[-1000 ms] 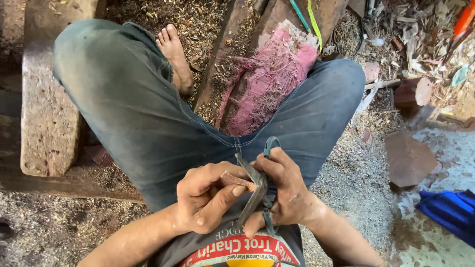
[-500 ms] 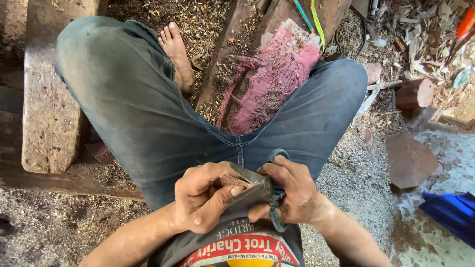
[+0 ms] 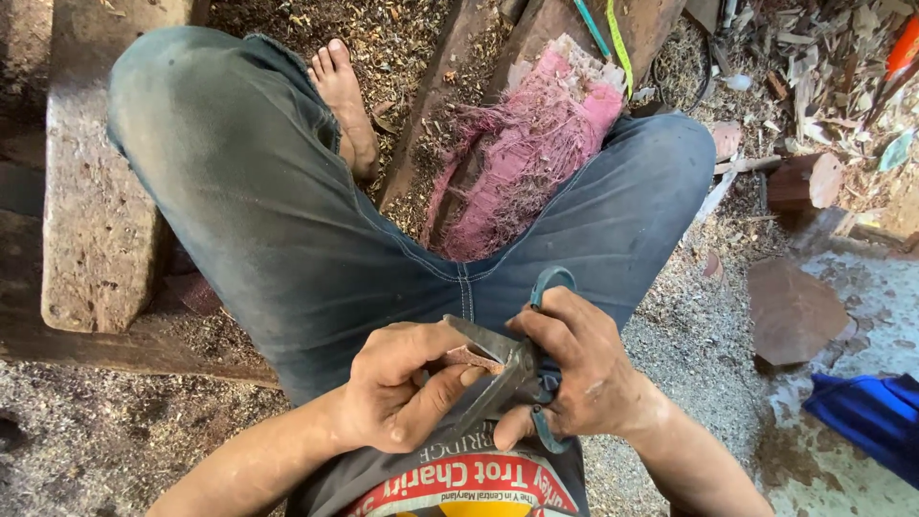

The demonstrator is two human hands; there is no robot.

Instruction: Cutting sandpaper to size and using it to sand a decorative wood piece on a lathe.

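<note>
I sit with my legs in dusty blue jeans (image 3: 287, 220) spread over a sawdust floor. My right hand (image 3: 574, 369) grips a pair of scissors (image 3: 503, 369) with blue-green handle loops; the dark blades stand apart. My left hand (image 3: 397, 388) pinches a small reddish-brown strip (image 3: 472, 358) between thumb and fingers, its tip lying between the blades. Both hands meet low in front of my lap, above my printed grey shirt (image 3: 459, 474).
A frayed pink cloth (image 3: 531, 144) lies on a wooden beam (image 3: 565, 19) between my knees. A thick plank (image 3: 91, 211) runs along the left under my leg; my bare foot (image 3: 343, 101) rests beyond it. Wood chips, a log end (image 3: 804, 180), a flat stone (image 3: 790, 308) and a blue bag (image 3: 871, 412) lie right.
The scissor blades closed on the strip half a second ago and now stand apart again. My right hand shifted slightly right and the handle loop rose.
</note>
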